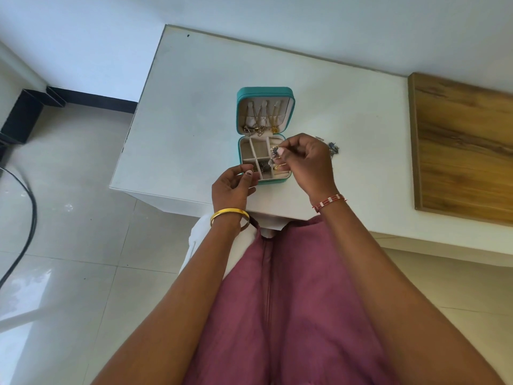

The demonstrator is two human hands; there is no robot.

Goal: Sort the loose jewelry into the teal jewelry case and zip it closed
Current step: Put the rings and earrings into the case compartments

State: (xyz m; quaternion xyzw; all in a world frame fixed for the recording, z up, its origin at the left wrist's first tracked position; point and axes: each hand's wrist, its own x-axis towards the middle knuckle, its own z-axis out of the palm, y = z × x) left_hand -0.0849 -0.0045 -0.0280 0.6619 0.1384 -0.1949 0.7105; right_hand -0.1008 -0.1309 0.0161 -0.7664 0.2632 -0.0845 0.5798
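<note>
The teal jewelry case (265, 91) lies open on the white table (194, 107), its lid standing up with gold necklaces (266, 118) hanging inside. The lower half has cream compartments (256, 150); dark pieces lie in a front one. My right hand (308, 162) hovers over the case's right side and pinches a small bluish earring (274, 151) between thumb and finger. My left hand (233, 187) is at the case's front left corner, fingers curled, thumb and fingertip close together; whether it holds anything is unclear. A loose bluish earring (334, 148) lies on the table right of the case.
A wooden board (460, 145) covers the table's right end. The table's front edge runs just under my wrists. A black cable (27, 218) trails over the tiled floor at left. A small metal piece (319, 138) lies behind my right hand.
</note>
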